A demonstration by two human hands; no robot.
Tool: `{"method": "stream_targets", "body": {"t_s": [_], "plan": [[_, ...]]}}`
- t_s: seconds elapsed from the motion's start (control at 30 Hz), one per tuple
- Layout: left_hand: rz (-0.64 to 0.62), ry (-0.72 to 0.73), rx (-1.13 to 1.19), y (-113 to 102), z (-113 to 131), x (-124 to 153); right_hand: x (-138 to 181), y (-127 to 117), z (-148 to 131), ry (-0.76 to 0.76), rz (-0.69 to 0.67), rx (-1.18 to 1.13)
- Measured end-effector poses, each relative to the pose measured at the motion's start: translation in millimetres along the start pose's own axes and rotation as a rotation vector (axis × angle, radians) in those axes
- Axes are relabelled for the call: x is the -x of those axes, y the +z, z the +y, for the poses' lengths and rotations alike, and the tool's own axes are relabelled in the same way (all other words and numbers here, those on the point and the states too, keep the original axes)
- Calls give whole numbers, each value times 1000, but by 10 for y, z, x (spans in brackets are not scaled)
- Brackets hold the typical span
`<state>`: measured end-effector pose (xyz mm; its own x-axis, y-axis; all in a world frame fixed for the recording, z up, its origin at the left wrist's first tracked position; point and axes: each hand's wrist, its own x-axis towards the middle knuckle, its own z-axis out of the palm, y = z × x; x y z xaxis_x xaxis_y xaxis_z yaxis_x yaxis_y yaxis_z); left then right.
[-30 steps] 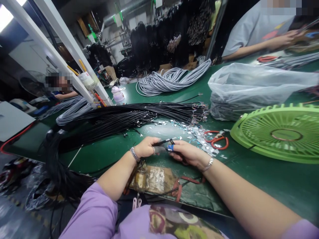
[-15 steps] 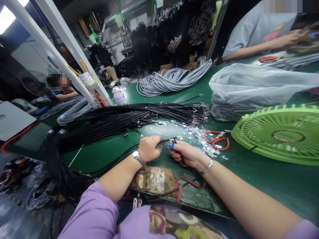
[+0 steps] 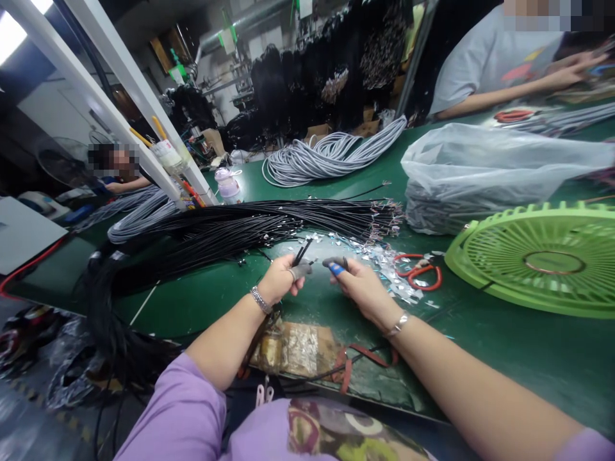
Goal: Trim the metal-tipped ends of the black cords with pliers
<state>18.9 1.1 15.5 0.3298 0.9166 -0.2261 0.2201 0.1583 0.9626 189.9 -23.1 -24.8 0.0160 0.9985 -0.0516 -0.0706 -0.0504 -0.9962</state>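
Note:
My left hand (image 3: 281, 282), a grey cover on its thumb, is closed around a few black cables (image 3: 302, 251) whose cut ends stick up past the fingers. My right hand (image 3: 362, 287) is a short gap to the right. Its thumb has blue tape and a fingertip is dark-covered; the fingers are pinched together, and what they hold, if anything, cannot be made out. Behind both hands lies a thick bundle of black cables (image 3: 269, 221) with stripped, coloured wire ends at its right. Scraps of foil and white film (image 3: 379, 266) are scattered beside my right hand.
Red-handled scissors (image 3: 425, 276) lie right of the scraps, near a green fan (image 3: 538, 262). A clear plastic bag (image 3: 461, 173) and coiled grey cable (image 3: 331, 157) stand further back. A taped block (image 3: 302, 346) sits at the green table's (image 3: 519, 365) front edge. Two people work across and left.
My hands have moved apart. The left has turned so the cable ends point up, no longer stretched toward the right hand. The right has let go of the cable it was on.

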Motion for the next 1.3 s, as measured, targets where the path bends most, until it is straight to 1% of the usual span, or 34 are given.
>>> {"method": "stream_targets", "body": {"t_s": [0.13,0.23,0.33,0.43,0.63,0.9,1.03,1.17,1.3], "plan": [[-62,-37,65,-20,22,3,16,2,61,-141,-17,150],[-140,-85,145,-31,23,-8,17,0,69,-194,-58,180],[-191,-149,240,-48,13,-24,27,6,49,-205,-92,196],[-223,-195,333,-76,3,-36,48,20,19,-202,-86,205],[-257,-239,436,-116,0,-39,69,38,3,-194,-105,200],[-255,-223,441,-113,-3,-35,46,27,35,-215,-123,218],[-249,-226,392,-85,14,-21,62,28,17,-224,-119,207],[-242,-211,332,-38,14,-10,65,51,34,-267,-94,137],[-268,-190,280,-4,-10,-7,66,58,55,-305,-73,146]]}}
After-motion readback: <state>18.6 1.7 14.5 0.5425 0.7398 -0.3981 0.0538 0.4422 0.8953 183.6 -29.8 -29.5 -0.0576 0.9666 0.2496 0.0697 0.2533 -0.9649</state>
